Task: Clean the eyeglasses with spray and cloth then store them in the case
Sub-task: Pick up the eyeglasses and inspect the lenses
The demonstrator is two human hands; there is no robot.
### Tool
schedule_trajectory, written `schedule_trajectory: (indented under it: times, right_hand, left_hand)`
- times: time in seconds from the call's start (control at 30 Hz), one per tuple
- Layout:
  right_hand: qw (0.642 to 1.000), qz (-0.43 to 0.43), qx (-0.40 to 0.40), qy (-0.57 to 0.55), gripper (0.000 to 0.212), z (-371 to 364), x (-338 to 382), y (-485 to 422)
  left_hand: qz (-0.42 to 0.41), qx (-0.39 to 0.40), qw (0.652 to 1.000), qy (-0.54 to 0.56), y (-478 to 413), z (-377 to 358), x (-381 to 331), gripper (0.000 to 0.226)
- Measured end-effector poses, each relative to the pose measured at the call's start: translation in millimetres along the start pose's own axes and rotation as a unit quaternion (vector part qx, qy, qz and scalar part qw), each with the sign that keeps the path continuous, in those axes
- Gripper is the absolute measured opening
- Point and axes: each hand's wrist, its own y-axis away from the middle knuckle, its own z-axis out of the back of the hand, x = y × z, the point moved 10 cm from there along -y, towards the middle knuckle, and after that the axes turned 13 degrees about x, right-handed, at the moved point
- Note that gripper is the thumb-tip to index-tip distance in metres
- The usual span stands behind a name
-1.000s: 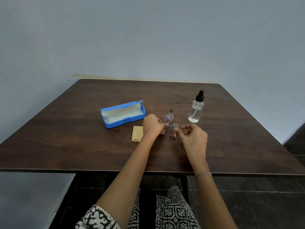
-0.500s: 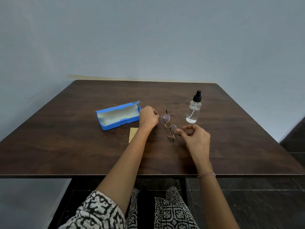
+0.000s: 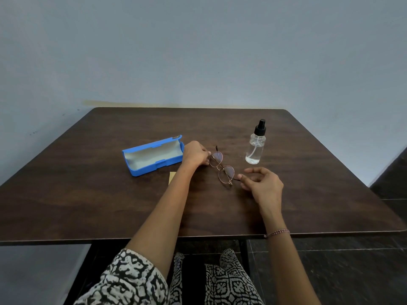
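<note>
Left hand [image 3: 196, 154] curled round far rim of glasses [image 3: 221, 167], mid-table [image 3: 88, 194] between open case [image 3: 152, 158] and spray bottle [image 3: 255, 148]. Right hand [image 3: 263, 183] loosely curled, thumb against near arm tip; pinch or mere touch, cannot tell. Cloth [image 3: 172, 177] half hidden behind left forearm.

**Black-and-white prints, one thin bracelet**

So the person's got a top in a bold, blotchy black-and-white print. The left sleeve [image 3: 130, 280] is wide and stops about at the elbow. The lap fabric [image 3: 229, 280] is black-and-white too, but in a tighter, tile-like pattern. A thin red-and-white beaded bracelet [image 3: 278, 232] circles the right wrist. Left hand [image 3: 196, 154] and right hand [image 3: 264, 183] are bare.
</note>
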Motion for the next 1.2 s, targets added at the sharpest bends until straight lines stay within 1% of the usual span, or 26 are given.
schedule_trajectory:
  times: [0.17, 0.33, 0.4, 0.53, 0.67, 0.77, 0.87, 1.0, 1.2]
  right_hand:
    - [0.999, -0.006, -0.023, -0.033, 0.022, 13, -10, -13]
    - [0.994, -0.006, -0.034, -0.103, 0.024, 32, -15, -33]
    - [0.992, -0.004, -0.031, -0.126, 0.024, 39, -15, -40]
    - [0.983, 0.011, -0.003, -0.185, 0.023, 44, -16, -50]
    - [0.978, 0.031, 0.031, -0.205, 0.022, 45, -18, -51]
    - [0.974, 0.053, 0.062, -0.21, 0.018, 43, -14, -50]
    - [0.967, 0.072, 0.108, -0.219, 0.009, 36, -8, -49]
    - [0.971, 0.092, 0.136, -0.174, 0.015, 29, 0, -46]
    - [0.974, 0.084, 0.158, -0.137, 0.01, 20, 2, -40]
  left_hand:
    - [-0.006, -0.044, 0.993, 0.111, 5, 8, 10, 0.012]
    - [-0.026, -0.079, 0.97, 0.229, 15, 7, 17, 0.015]
    - [-0.033, -0.071, 0.958, 0.278, 19, 2, 18, 0.007]
    - [-0.07, -0.027, 0.936, 0.344, 26, -8, 15, 0.007]
    - [-0.106, 0.021, 0.912, 0.395, 33, -21, 12, 0.006]
    - [-0.137, 0.037, 0.9, 0.413, 36, -21, 8, 0.005]
    - [-0.149, 0.042, 0.9, 0.408, 38, -16, 7, 0.005]
    - [-0.16, 0.052, 0.904, 0.393, 41, -15, 4, 0.006]
    - [-0.182, 0.068, 0.897, 0.397, 45, -14, 0, 0.009]
